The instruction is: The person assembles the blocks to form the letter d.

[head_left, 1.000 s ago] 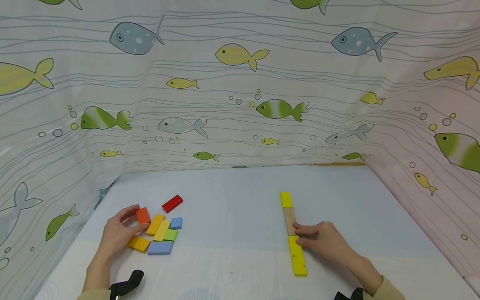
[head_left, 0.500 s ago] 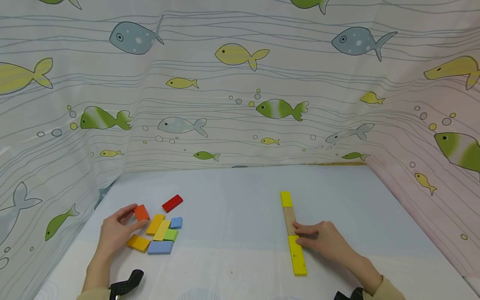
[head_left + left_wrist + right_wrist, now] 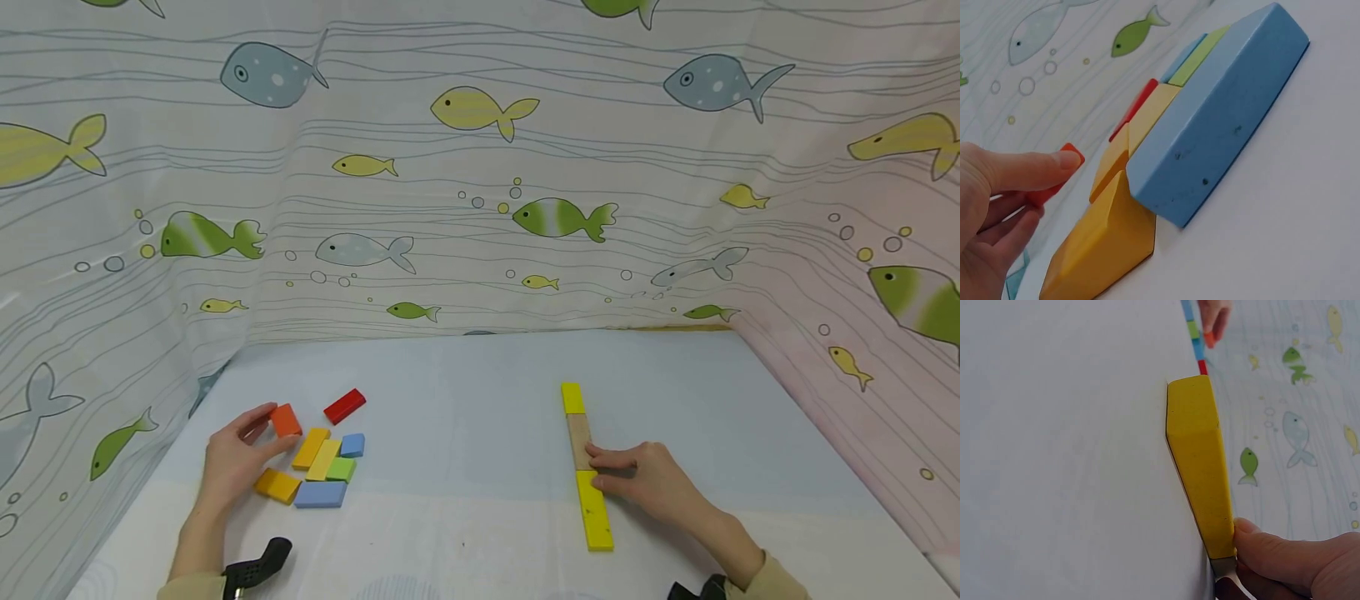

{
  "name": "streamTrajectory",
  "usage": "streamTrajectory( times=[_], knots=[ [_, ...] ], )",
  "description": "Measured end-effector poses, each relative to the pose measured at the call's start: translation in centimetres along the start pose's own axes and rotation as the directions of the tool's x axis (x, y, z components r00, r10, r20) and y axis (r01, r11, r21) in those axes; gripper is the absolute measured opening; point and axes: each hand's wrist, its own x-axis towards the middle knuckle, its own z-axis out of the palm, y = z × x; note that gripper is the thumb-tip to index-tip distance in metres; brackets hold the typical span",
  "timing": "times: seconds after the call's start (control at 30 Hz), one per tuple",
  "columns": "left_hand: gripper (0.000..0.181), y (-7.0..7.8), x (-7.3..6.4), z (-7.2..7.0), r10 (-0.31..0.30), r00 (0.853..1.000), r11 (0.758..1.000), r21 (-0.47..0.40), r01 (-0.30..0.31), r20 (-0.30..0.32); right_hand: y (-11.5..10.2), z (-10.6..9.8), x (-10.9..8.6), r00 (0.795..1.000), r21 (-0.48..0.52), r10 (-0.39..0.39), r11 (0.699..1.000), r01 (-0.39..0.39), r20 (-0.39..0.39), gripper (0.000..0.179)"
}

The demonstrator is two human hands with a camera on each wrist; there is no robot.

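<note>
An orange-red block (image 3: pixel 286 421) is pinched between the thumb and fingers of my left hand (image 3: pixel 231 458), at the left of the table. Beside that hand lies a loose cluster: an orange-yellow block (image 3: pixel 277 486), a second orange-yellow block (image 3: pixel 311 449), a pale yellow block (image 3: pixel 323 460), a green block (image 3: pixel 341 470), a small blue block (image 3: pixel 352 445) and a long blue block (image 3: pixel 320 495). My right hand (image 3: pixel 660 483) touches a row of blocks with thumb and forefinger where the wooden block (image 3: pixel 579 442) meets the long yellow block (image 3: pixel 595 510). A short yellow block (image 3: pixel 572 398) tops the row.
A red block (image 3: pixel 345 407) lies apart, behind the cluster. White table surface (image 3: pixel 465 450) stretches between cluster and row. A fish-print curtain (image 3: pixel 465 250) rises behind the table and along both sides.
Held in my left hand, the orange-red block has shifted slightly away from me and off the cluster. My right hand and the row have stayed in place.
</note>
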Motion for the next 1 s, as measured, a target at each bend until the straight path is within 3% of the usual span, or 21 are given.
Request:
streamTrajectory(
  times=[0.2, 0.43, 0.63, 0.77, 1.0],
  knots=[
    [0.078, 1.7, -0.3, 0.8, 0.010, 0.998, 1.000, -0.016, -0.009, 0.066, 0.2, 0.1, 0.1, 1.000, -0.003, 0.003, 1.000, -0.003, -0.003, 0.034],
    [0.077, 3.7, -0.7, 2.1, 0.132, 0.984, 0.991, -0.020, -0.131, 0.122, 0.2, 0.1, 0.1, 1.000, 0.004, -0.010, 1.000, 0.010, -0.003, 0.034],
    [0.076, 4.9, -1.0, 3.6, 0.176, 0.969, 0.984, -0.054, -0.169, 0.174, 0.1, 0.1, 0.1, 1.000, 0.009, 0.004, 1.000, -0.004, -0.005, 0.035],
    [0.072, 5.9, -1.0, 5.2, 0.200, 0.958, 0.978, -0.101, -0.182, 0.207, 0.1, 0.1, 0.1, 1.000, 0.011, 0.004, 1.000, -0.004, -0.005, 0.035],
    [0.065, 8.5, -0.6, 9.1, 0.290, 0.924, 0.954, -0.154, -0.258, 0.251, 0.0, 0.1, 0.1, 1.000, 0.002, 0.013, 1.000, -0.013, -0.010, 0.034]
  ],
)
